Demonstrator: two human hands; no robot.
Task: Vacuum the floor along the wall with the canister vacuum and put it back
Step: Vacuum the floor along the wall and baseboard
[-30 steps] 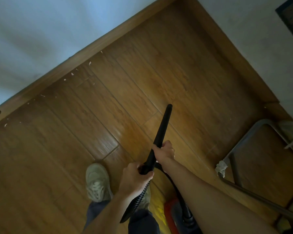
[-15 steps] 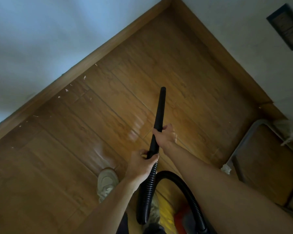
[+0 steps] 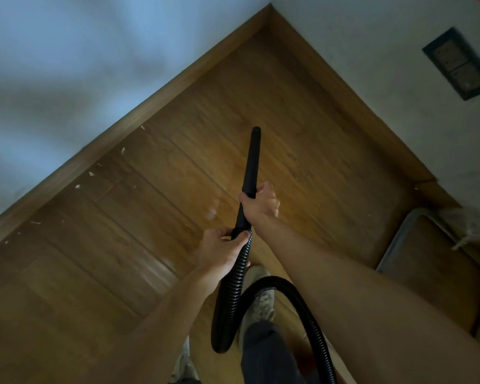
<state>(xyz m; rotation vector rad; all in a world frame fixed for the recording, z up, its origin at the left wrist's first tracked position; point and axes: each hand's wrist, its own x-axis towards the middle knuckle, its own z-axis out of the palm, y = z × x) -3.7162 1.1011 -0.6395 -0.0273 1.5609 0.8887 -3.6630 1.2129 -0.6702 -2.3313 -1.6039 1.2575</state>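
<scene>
A black vacuum nozzle tube [image 3: 252, 159] points up the frame toward the room corner, its tip above the wooden floor [image 3: 155, 212]. My right hand [image 3: 261, 202] grips the tube at its lower part. My left hand [image 3: 219, 252] grips the joint where the ribbed black hose [image 3: 229, 297] meets the tube. The hose loops down and back past my legs to the bottom edge. The canister itself is not visible. White crumbs [image 3: 91, 174] lie along the wooden baseboard [image 3: 139, 117] of the left wall.
Two white walls meet in a corner at the top. A dark wall socket plate [image 3: 459, 63] sits on the right wall. A metal chair frame [image 3: 408, 225] with pale cloth stands at the right. My shoe [image 3: 258, 300] is under the hose loop.
The nozzle and both hands have moved forward toward the corner, and the view has swung that way. More hose loop shows. The red canister at the bottom edge has left the view.
</scene>
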